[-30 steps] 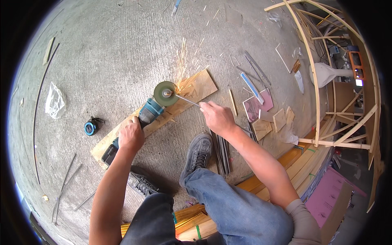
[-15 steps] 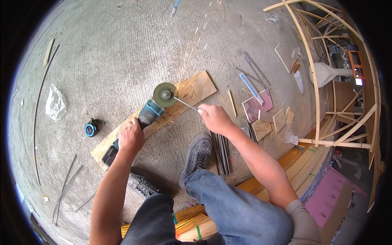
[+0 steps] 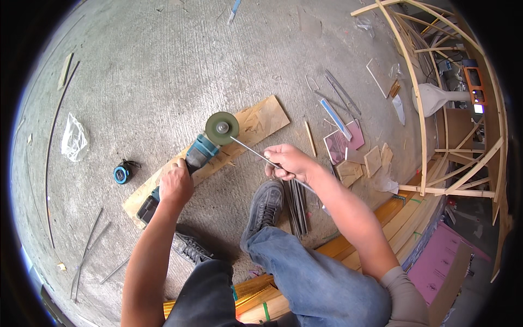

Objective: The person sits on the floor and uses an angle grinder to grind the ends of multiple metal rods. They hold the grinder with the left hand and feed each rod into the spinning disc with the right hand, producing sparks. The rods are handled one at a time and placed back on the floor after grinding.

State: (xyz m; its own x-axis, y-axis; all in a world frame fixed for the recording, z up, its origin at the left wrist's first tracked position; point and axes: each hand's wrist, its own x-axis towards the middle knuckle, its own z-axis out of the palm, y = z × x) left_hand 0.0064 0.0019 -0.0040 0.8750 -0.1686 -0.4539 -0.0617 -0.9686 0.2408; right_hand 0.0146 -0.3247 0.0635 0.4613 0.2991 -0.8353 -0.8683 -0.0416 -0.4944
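Note:
My left hand is wrapped round the body of a teal and black angle grinder. Its round greenish disc faces up, over a flat wooden board on the concrete. In my right hand is a thin metal rod, pinched between thumb and fingers. The rod's tip lies at the disc's lower right rim; whether they touch I cannot tell. Its other end passes beneath my right wrist. My fingers hide part of the grinder's handle.
A bundle of dark metal rods lies beside my right shoe. A blue tape measure and a clear plastic bag rest at the left. Pink and wooden offcuts are scattered at right, before a curved wooden frame.
Sparks flying up from the disc are gone. My right hand has shifted slightly right and down, its fingers turned and loosened along the rod. The grinder has barely moved.

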